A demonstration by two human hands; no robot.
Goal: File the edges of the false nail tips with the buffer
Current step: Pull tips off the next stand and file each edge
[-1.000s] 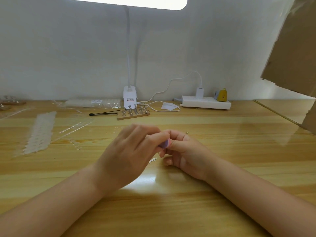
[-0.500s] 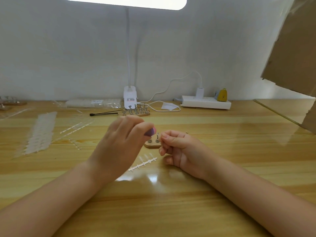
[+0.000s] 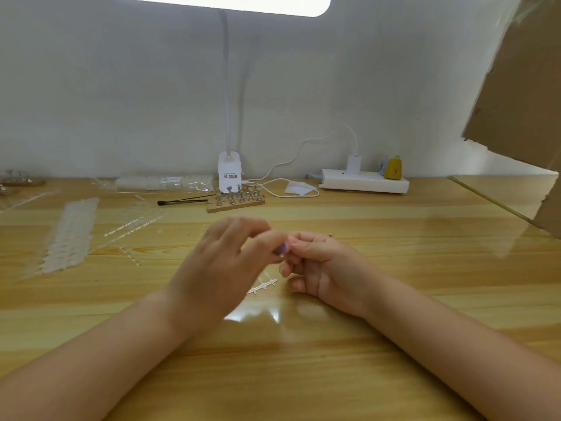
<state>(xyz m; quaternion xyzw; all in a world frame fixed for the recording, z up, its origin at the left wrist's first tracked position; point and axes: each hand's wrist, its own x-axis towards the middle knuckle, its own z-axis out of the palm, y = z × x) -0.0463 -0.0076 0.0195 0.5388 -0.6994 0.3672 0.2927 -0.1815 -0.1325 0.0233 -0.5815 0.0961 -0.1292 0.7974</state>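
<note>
Filing step under way: left hand (image 3: pixel 221 268) pinches purple buffer (image 3: pixel 283 248) against right hand (image 3: pixel 315 262), whose curled fingers' contents cannot be told. Next: steady strokes.

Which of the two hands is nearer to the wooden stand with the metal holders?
The left hand. It is just in front of the wooden stand, slightly left; the right hand lies further to the right.

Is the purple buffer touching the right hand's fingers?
Cannot tell. In the head view the buffer, pinched by the left hand, meets the right hand in blur.
</note>
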